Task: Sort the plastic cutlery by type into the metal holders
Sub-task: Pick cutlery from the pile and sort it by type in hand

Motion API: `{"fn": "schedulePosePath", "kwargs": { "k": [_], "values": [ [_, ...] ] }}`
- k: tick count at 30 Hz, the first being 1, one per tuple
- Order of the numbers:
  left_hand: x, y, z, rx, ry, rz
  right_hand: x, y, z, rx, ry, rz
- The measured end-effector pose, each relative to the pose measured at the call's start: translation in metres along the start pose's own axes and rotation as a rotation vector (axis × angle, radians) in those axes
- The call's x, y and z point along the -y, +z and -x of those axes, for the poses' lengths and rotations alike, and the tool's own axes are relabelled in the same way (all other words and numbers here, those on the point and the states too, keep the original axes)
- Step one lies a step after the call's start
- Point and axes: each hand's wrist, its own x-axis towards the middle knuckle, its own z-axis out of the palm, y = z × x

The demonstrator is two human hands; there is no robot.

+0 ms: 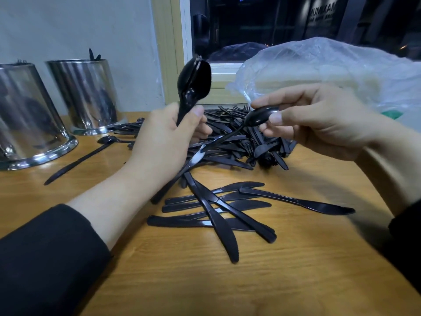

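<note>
Wooden table point(284, 281), light grain, fills lower half of frame. Crumpled clear plastic bag point(330, 69) at upper right, resting on table's far edge, pale block shape showing through it; small green patch point(391, 114) at bag's lower right edge. Dark window point(284, 23) across upper centre and right, white frame, faint reversed lettering in glass at upper right. Pale yellow-green trim point(165, 49) running down left of window. Plain grey-white wall point(79, 26) filling upper left.
</note>
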Motion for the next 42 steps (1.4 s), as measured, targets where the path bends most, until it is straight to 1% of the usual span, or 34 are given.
{"fn": "schedulePosePath", "kwargs": {
  "k": [3,5,8,11,12,13,15,17,19,21,23,28,35,39,42],
  "values": [
    [0.001,0.006,0.004,0.146,-0.023,-0.003,-0.006,0.007,-0.003,-0.022,-0.056,0.003],
    [0.001,0.01,0.006,0.2,-0.043,0.027,-0.012,0.013,-0.006,-0.039,-0.089,-0.004],
    [-0.002,0.01,0.008,0.245,-0.069,0.084,-0.017,0.02,-0.009,-0.08,-0.127,-0.027],
    [0.001,0.009,0.008,0.259,-0.029,-0.011,-0.018,0.026,-0.01,-0.112,-0.155,-0.016],
    [0.002,0.009,0.008,0.258,-0.035,-0.009,-0.018,0.026,-0.01,-0.133,-0.161,0.025],
    [0.003,0.009,0.008,0.249,-0.048,0.007,-0.019,0.024,-0.01,-0.17,-0.172,0.123],
    [0.004,0.009,0.007,0.207,-0.071,0.025,-0.02,0.015,-0.01,-0.265,-0.192,0.483],
    [0.006,0.008,0.005,0.166,-0.086,0.04,-0.02,0.002,-0.01,-0.284,-0.116,0.854],
    [0.007,0.006,0.003,0.123,-0.092,0.046,-0.019,-0.006,-0.009,-0.177,0.029,1.06],
    [0.008,0.004,0.003,0.109,-0.095,0.045,-0.022,-0.008,-0.009,-0.066,0.139,1.183],
    [0.011,0.004,0.002,0.118,-0.094,0.044,-0.026,-0.009,-0.01,-0.033,0.191,1.224],
    [0.016,0.004,0.002,0.147,-0.109,0.01,-0.025,-0.009,-0.01,-0.045,0.26,1.273],
    [0.011,0.004,0.004,0.146,-0.097,-0.032,-0.035,-0.01,-0.021,-0.149,0.223,1.371],
    [0.01,0.003,0.004,0.152,-0.091,-0.009,-0.043,-0.007,-0.027,-0.169,0.31,1.471],
    [0.011,0.001,0.004,0.149,-0.078,-0.002,-0.045,-0.004,-0.025,-0.184,0.348,1.445]
  ]
}}
